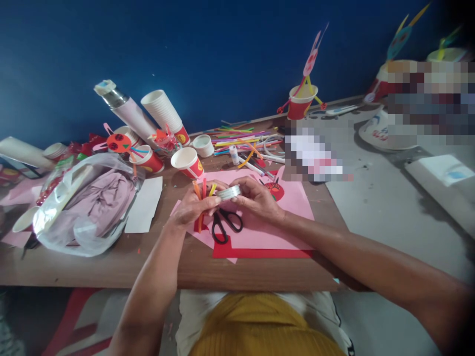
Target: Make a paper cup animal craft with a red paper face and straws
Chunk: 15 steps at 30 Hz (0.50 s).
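Note:
My left hand (193, 205) is closed around several short straw pieces (202, 193), orange, red and yellow, and its thumb touches a roll of clear tape (229, 192). My right hand (256, 198) grips that tape roll from the right side. Both hands hover over pink paper (274, 232) lying on a red sheet (260, 253). Black-handled scissors (226, 225) lie on the pink paper just below my hands. A red and white paper cup (187, 162) lies on its side just beyond my left hand.
A wooden table (185, 269) holds more paper cups (163, 111), a clear plastic bag (89, 207) with pink material, a white paper strip (144, 205), loose coloured straws (241, 138), a small glue bottle (234, 154) and a cup figure (302, 101) near the blue wall.

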{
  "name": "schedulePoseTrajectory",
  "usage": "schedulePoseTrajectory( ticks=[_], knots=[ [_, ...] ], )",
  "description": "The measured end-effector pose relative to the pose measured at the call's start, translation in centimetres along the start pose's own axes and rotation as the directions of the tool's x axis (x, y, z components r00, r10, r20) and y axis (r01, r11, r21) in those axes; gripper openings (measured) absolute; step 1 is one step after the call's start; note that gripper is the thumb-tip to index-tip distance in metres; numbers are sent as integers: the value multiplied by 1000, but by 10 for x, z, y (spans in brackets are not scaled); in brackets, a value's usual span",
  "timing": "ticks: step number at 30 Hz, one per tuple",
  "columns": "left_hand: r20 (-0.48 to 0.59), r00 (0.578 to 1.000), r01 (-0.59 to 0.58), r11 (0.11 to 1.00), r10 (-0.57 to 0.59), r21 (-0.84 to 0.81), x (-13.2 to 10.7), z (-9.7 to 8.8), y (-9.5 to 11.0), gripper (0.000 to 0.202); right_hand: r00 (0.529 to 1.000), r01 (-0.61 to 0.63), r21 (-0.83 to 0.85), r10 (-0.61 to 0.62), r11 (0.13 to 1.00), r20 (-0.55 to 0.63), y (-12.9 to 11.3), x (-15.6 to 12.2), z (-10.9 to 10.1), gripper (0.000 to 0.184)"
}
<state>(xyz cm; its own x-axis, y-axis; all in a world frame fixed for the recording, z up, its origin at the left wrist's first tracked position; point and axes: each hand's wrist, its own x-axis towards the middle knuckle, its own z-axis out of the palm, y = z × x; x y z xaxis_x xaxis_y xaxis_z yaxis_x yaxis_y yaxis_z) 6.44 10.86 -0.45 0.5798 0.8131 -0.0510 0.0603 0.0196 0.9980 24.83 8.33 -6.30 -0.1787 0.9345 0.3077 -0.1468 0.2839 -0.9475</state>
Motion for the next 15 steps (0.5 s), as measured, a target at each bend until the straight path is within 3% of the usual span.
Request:
schedulePoseTrajectory(
  ticks=[7,15],
  knots=[
    [-22,993,117,993,-117,12,-2,-1,1,31,1000,-9,-177,5,984,-26,0,-1,-3,29],
    [-48,990,140,985,-136,105,3,5,5,15,1000,-23,-312,21,950,-8,-3,-5,-2,33]
  ],
)
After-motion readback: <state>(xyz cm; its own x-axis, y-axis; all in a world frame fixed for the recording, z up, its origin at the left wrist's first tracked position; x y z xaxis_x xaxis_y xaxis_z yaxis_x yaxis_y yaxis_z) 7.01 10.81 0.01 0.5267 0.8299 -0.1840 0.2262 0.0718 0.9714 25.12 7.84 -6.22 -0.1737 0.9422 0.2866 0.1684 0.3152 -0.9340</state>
